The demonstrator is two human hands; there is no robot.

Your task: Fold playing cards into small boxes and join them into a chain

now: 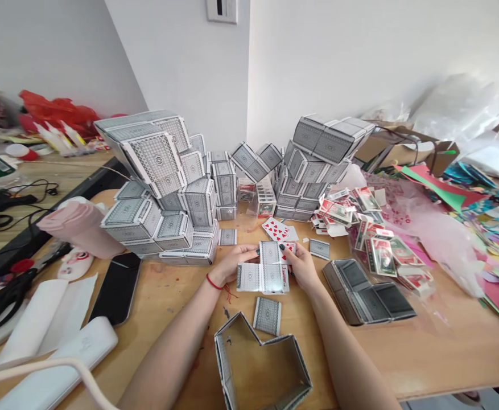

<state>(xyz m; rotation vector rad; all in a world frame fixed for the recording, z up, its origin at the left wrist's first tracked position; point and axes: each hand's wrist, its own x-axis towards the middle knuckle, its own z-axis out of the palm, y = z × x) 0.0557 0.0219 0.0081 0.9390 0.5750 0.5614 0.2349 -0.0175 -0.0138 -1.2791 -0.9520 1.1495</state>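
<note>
Both hands meet over the middle of the wooden table (445,347). My left hand (234,263) and my right hand (300,265) pinch a joined set of patterned playing cards (263,272) from either side, backs up. A red thread is tied round my left wrist. One loose card (267,315) lies just below the hands. A red-pip card (275,229) lies face up just beyond them. An open ring of joined cards (260,364) stands at the near edge.
Stacked boxes made of cards rise at left (159,188) and back right (317,154). A folded dark card strip (366,291) lies at right, card packets (372,228) beyond it. A phone (116,287), scissors (5,293) and a pink roll (81,228) sit at left.
</note>
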